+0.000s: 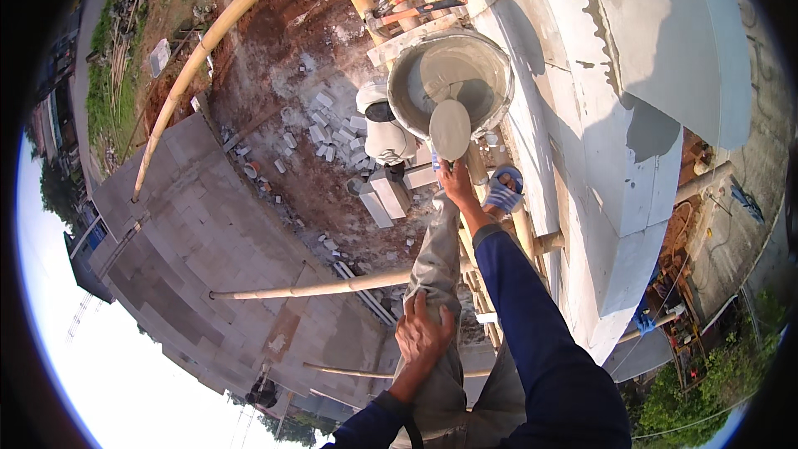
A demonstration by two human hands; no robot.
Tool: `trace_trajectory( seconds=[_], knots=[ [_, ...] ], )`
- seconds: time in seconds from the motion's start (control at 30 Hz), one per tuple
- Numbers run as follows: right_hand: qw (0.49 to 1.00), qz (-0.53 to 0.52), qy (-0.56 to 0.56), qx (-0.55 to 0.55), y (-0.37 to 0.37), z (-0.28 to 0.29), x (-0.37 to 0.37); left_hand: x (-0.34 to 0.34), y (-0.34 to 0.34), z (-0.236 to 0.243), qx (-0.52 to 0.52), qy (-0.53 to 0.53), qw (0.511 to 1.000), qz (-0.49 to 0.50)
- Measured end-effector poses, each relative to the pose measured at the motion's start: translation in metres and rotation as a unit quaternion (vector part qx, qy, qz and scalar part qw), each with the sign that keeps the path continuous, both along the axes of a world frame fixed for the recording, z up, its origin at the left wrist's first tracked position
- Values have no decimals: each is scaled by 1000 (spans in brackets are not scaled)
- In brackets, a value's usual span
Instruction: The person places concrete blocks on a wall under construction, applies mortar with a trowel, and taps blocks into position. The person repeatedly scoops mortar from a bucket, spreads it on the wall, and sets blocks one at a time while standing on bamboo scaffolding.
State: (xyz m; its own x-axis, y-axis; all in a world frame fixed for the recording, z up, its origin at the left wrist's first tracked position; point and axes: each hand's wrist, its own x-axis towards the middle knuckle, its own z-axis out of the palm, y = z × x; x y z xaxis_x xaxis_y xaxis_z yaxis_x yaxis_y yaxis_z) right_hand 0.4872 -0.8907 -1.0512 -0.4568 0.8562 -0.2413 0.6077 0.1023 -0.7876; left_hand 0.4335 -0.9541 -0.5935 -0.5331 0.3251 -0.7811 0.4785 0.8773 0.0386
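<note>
My right hand grips the handle of a round scoop, whose face is grey with wet mortar. The scoop hangs over the near rim of a round bucket that holds grey mortar. My left hand lies on my trouser leg with its fingers apart, holding nothing. Just right of my right wrist, my foot in a blue and white sandal rests on the bamboo poles.
Two orange-handled tools lie beyond the bucket. A pale block wall stands close on the right, with bamboo poles around me. Far below, a person in a white hat is near scattered white blocks.
</note>
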Motion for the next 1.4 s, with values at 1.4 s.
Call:
trace_trajectory(
  seconds=[1.4],
  knots=[
    [970, -229, -86, -10, 136, 256, 28, -22, 9, 0, -57, -4, 998, -2]
  ],
)
